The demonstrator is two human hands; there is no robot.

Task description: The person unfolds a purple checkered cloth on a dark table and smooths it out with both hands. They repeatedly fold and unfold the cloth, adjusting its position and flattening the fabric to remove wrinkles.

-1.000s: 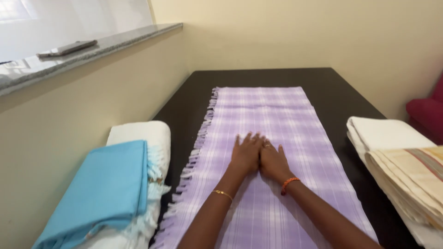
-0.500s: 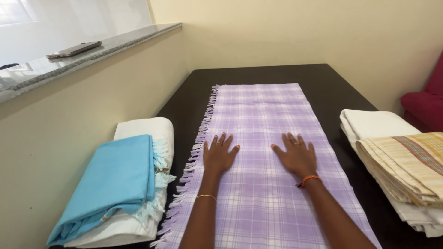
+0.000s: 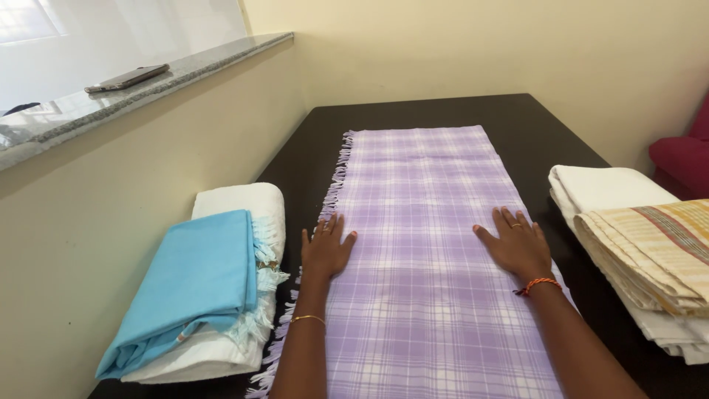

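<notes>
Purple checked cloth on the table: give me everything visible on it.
The purple checked cloth is a long, thin woven piece in lilac and white plaid, with a fringe along its left edge. It lies flat, lengthwise down the dark table. The left hand presses flat at the fringed edge, the right hand flat near the opposite edge. Its near end runs out of frame.

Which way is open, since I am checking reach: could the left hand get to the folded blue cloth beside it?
Probably yes. The left hand lies flat at the purple checked cloth's fringed left edge, and only bare dark table separates it from the folded blue cloth.
</notes>
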